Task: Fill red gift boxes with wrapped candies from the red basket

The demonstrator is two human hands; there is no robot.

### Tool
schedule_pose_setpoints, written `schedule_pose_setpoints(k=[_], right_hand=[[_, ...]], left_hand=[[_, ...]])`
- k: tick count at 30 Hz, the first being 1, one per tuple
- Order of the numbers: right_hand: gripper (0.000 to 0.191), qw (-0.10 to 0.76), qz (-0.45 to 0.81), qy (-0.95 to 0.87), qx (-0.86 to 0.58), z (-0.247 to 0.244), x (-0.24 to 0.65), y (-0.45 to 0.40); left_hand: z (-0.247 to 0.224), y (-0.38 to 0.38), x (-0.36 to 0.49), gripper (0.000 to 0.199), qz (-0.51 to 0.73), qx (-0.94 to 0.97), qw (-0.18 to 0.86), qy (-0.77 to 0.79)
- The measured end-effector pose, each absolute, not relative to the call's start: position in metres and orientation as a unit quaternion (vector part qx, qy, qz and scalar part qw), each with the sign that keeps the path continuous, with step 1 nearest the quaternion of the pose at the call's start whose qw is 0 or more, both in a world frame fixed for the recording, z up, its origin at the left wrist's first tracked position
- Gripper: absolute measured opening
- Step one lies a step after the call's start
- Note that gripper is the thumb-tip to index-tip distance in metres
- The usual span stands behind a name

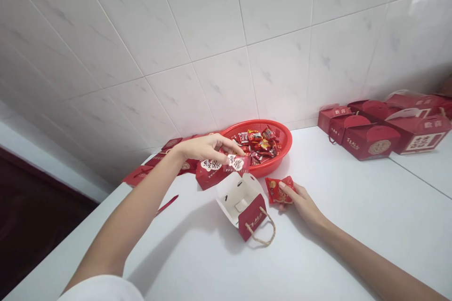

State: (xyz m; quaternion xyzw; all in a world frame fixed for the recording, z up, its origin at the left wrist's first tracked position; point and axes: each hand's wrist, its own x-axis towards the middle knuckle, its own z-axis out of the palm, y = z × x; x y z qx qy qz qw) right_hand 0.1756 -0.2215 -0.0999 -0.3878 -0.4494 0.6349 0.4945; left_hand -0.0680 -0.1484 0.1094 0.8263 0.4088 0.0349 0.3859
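Observation:
My left hand (206,147) reaches over from the left with thumb and fingers pinching a small red packet (237,163) with a white label. Just behind it is a larger red pack (209,173) with a similar label. Below that hand stands an open gift box (251,220), white inside and red outside, with a twisted rope handle (272,233) hanging toward me. Only small slots and a square mark show on its inner floor. To the box's right, my right hand (304,204) is closed on a shiny red snack packet (275,190), thumb on top.
A red plastic basket (286,143) of wrapped sweets (259,143) stands against the tiled wall. Several closed red gift boxes (374,138) line the right back. Flat red boxes (141,174) lie at the left back, and a thin red strip (167,205) lies on the white table (197,268).

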Motion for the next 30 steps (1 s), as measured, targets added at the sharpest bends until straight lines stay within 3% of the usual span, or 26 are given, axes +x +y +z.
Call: schedule_pose_setpoints(k=[5, 12, 20, 26, 30], right_hand=[[0.053, 0.487, 0.631, -0.453, -0.399, -0.098, 0.176, -0.224], [0.053, 0.489, 0.625, -0.456, -0.403, -0.096, 0.176, -0.225], [0.041, 0.513, 0.639, -0.41, -0.4, -0.095, 0.174, -0.228], [0.044, 0.568, 0.598, -0.39, -0.41, -0.071, 0.186, -0.223], [0.042, 0.603, 0.536, -0.455, -0.378, -0.039, 0.188, -0.226]], left_hand=[[0.106, -0.174, -0.066, 0.033, -0.076, 0.845, 0.364, 0.383], [0.075, -0.195, -0.048, 0.026, 0.074, 0.897, 0.209, 0.382], [0.069, -0.226, -0.068, 0.033, 0.063, 0.889, 0.102, 0.442], [0.048, -0.253, -0.097, 0.039, 0.071, 0.827, 0.172, 0.531], [0.029, -0.263, -0.108, 0.06, 0.094, 0.79, 0.274, 0.541]])
